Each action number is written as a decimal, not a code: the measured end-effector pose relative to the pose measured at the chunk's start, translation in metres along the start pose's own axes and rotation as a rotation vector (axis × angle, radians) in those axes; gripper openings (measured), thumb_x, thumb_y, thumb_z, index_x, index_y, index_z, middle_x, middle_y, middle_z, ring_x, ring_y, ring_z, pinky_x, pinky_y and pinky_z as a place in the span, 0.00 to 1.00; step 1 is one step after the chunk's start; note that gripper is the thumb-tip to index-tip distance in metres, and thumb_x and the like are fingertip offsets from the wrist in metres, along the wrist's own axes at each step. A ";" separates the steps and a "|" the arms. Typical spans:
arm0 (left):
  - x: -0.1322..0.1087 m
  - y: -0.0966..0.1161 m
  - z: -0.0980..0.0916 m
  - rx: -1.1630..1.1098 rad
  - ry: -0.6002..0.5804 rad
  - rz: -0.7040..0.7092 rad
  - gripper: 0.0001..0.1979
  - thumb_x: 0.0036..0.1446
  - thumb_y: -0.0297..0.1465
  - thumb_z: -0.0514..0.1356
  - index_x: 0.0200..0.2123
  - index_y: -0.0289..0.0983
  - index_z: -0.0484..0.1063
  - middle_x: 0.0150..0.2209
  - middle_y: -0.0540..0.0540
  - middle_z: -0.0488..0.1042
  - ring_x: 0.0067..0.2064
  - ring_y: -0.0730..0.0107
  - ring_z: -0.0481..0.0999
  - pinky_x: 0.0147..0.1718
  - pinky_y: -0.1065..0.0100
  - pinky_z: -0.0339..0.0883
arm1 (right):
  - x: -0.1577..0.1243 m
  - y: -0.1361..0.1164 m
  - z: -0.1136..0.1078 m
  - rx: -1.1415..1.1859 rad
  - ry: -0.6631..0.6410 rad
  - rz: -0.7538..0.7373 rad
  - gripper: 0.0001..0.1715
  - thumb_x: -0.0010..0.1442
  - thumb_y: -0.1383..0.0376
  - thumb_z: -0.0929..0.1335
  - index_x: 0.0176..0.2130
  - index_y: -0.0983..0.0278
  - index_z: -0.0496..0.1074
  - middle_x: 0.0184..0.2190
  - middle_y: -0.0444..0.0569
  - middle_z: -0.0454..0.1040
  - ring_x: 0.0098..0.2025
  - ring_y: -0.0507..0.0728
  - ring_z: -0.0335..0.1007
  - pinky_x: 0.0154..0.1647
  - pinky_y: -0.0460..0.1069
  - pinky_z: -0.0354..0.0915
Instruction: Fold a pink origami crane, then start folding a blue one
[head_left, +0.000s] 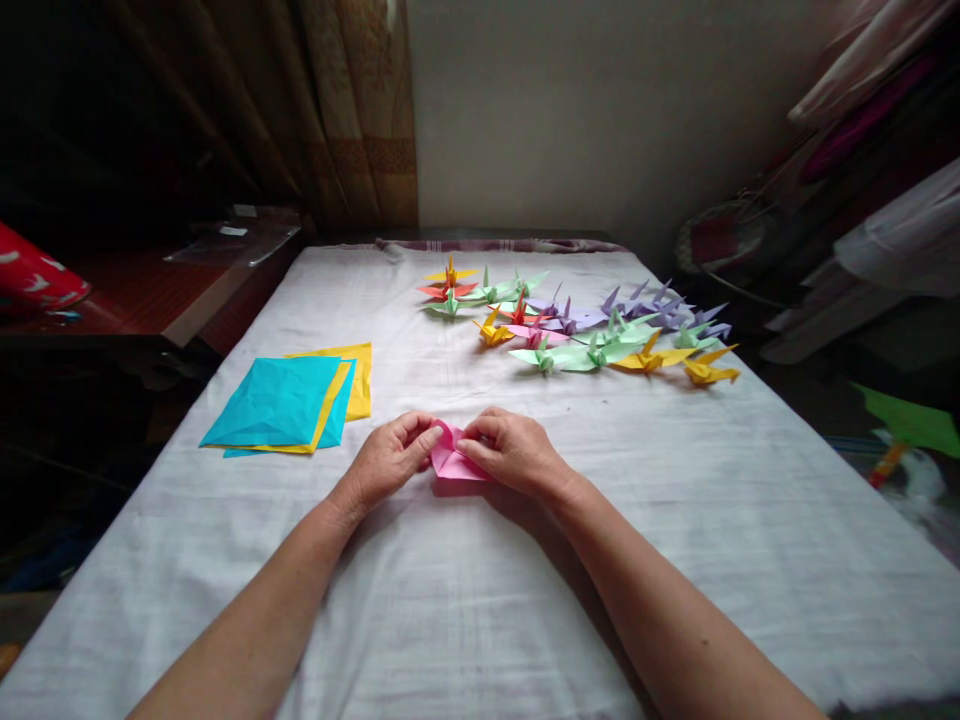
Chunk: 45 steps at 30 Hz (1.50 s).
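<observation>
A small, partly folded pink paper lies on the white cloth at the middle of the table. My left hand pinches its left edge with curled fingers. My right hand grips its right side, fingers bent over the fold. Both hands rest on the cloth and meet over the paper.
A stack of flat turquoise and yellow paper sheets lies to the left. Several finished paper cranes in purple, green, yellow, red and pink sit at the far right. The white-clothed table ends at a wall; a dark wooden shelf stands left.
</observation>
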<state>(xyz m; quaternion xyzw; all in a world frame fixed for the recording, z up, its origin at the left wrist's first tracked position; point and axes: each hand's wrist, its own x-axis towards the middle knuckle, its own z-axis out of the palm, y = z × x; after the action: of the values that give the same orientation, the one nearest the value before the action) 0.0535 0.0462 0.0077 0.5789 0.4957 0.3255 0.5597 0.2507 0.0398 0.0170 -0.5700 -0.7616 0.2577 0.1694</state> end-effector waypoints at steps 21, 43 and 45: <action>-0.012 0.004 -0.012 0.084 -0.145 -0.088 0.19 0.51 0.38 0.65 0.45 0.36 0.76 0.33 0.46 0.77 0.27 0.71 0.73 0.20 0.75 0.63 | 0.008 -0.014 0.008 -0.173 0.069 0.145 0.18 0.58 0.48 0.69 0.30 0.59 0.78 0.32 0.45 0.77 0.32 0.54 0.70 0.29 0.48 0.53; -0.023 0.030 -0.021 1.177 -0.153 0.740 0.13 0.60 0.23 0.60 0.42 0.47 0.78 0.57 0.47 0.72 0.58 0.58 0.70 0.57 0.56 0.65 | 0.007 -0.003 0.007 -0.105 0.024 0.068 0.09 0.61 0.56 0.70 0.36 0.56 0.80 0.36 0.43 0.77 0.35 0.53 0.71 0.32 0.46 0.56; -0.019 0.031 -0.020 1.191 -0.208 0.795 0.13 0.60 0.23 0.61 0.41 0.49 0.79 0.62 0.51 0.68 0.63 0.58 0.65 0.63 0.53 0.57 | 0.008 -0.001 0.006 -0.093 0.017 0.059 0.08 0.60 0.56 0.70 0.36 0.56 0.80 0.36 0.43 0.77 0.36 0.53 0.72 0.33 0.46 0.57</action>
<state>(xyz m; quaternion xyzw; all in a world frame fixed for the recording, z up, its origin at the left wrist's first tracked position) 0.0354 0.0386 0.0443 0.9500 0.2852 0.1225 0.0328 0.2437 0.0460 0.0124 -0.6017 -0.7541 0.2220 0.1414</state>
